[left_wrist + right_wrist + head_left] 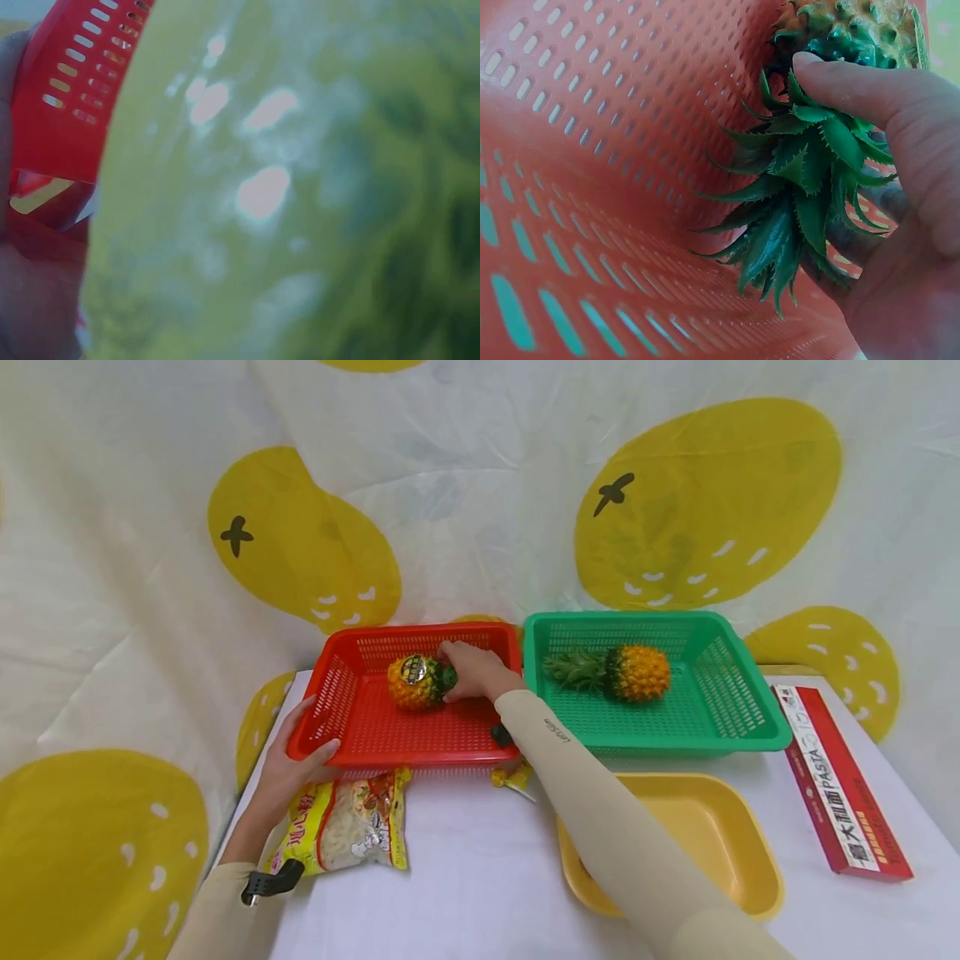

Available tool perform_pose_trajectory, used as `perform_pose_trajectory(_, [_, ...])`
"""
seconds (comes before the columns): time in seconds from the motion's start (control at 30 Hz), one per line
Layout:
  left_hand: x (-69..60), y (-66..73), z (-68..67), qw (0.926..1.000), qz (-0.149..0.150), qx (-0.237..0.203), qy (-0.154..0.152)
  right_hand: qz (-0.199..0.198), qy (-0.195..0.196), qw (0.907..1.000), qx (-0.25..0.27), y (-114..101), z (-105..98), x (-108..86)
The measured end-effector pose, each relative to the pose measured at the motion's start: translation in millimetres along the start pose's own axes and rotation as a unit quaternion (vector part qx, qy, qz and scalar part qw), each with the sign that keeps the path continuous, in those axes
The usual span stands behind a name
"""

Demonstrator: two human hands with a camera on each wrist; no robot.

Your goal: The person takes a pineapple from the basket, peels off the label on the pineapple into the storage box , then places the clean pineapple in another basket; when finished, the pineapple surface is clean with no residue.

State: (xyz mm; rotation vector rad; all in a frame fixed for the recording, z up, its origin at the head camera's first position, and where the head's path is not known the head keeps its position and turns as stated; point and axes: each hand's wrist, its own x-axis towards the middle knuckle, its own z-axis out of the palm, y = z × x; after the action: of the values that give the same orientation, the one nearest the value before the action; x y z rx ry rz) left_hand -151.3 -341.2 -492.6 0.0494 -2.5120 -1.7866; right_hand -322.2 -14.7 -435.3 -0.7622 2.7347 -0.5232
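My right hand (pixel 472 671) reaches into the red basket (pixel 375 731) and grips a small pineapple (pixel 412 685) at its leafy crown. In the right wrist view the thumb lies where the crown (pixel 802 172) meets the fruit, with the other fingers behind the leaves. A round sticker marks the fruit's body. At the basket's front left corner, my left hand (pixel 288 768) rests on the rim, fingers along the side and thumb at the front. Under that hand lies a yellow bag of macaroni (pixel 356 822), which fills most of the left wrist view.
A green basket (pixel 720 743) holding another pineapple (pixel 637 673) stands right of the red one. A yellow tray (pixel 705 814) lies in front, partly behind my right arm. Further right is a red pasta box (pixel 843 785). A yellow-wrapped lollipop (pixel 510 777) lies before the red basket.
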Motion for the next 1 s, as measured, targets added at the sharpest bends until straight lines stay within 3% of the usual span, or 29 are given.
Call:
perform_pose_trajectory(0.2, [-0.9, 1.6, 0.0, 1.0000, 0.000, 0.005, 0.006, 0.004, -0.004, 0.9993, -0.038, -1.1, 1.0, 3.5])
perform_pose_trajectory(0.5, [-0.1, 1.7, 1.2, 0.9999, -0.007, -0.011, 0.004, 0.003, -0.016, 0.9988, -0.045, 0.5, 4.6, 7.3])
perform_pose_trajectory(1.0, [-1.3, -0.1, 0.8, 0.9999, -0.009, 0.005, 0.004, -0.040, 0.014, 0.9981, -0.045, 1.8, 4.6, 11.3])
